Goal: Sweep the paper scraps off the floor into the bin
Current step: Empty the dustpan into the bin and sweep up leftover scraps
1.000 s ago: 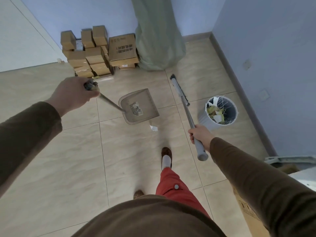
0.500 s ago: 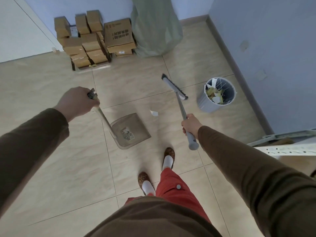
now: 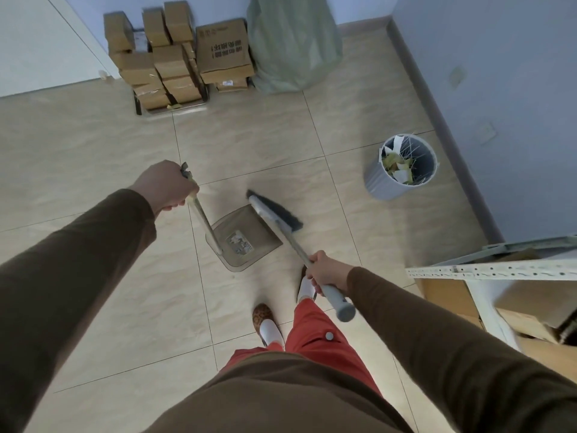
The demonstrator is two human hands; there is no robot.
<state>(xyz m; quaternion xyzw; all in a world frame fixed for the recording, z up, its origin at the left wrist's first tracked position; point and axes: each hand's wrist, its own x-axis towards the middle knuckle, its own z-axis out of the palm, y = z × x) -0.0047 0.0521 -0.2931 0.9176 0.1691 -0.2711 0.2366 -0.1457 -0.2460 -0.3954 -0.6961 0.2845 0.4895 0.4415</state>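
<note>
Leftmost, the left hand [image 3: 165,187] reaches forward from a brown sleeve, knuckles up, fist wrapped tight around the top of the pale upright handle of the translucent brown plastic dustpan [image 3: 245,239]. That handle slants down toward five o'clock to the pan, which sits flat on the beige tiled floor [image 3: 93,145] with its open lip facing one o'clock. A pale label or scrap shows in the pan; which it is, I cannot tell.

Along that lip lies the dark bristle head of the grey-handled broom [image 3: 274,214], blurred. Its shaft runs back toward five o'clock into the right hand [image 3: 326,271], whose fingers are curled firmly around the grey grip, the butt end poking out below the wrist. The right forearm comes in from four o'clock, elbow bent.

Farther right, at two o'clock from the pan and well apart from it, stands the ribbed grey round bin [image 3: 402,171], holding white and yellow paper scraps [image 3: 395,165], near the blue wall.
</note>
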